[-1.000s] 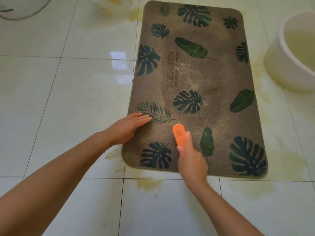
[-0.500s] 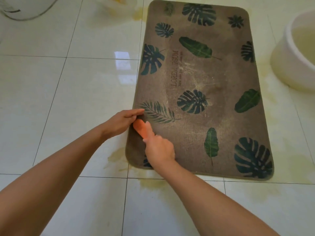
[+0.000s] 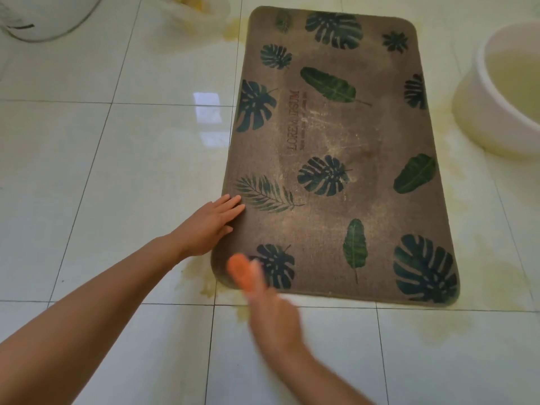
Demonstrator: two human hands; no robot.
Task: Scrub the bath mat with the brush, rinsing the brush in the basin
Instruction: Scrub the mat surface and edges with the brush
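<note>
A brown bath mat [image 3: 330, 217] printed with dark green leaves lies flat on the wet tiled floor. My left hand [image 3: 209, 226] rests palm down on its left edge, fingers spread. My right hand [image 3: 273, 314], blurred by motion, grips an orange brush [image 3: 241, 271] that sits on the mat's near left corner. A white basin [image 3: 479, 112] holding yellowish water stands to the right of the mat's far end.
Yellowish dirty water pools on the white tiles around the mat's edges. A white round container [image 3: 49, 21] sits at the far left. A translucent tub [image 3: 198, 7] with something yellow in it is at the top, left of the mat.
My right hand has pulled the brush from beside my left fingers down toward the near left corner of the mat. My left hand has stayed pressed on the left edge.
</note>
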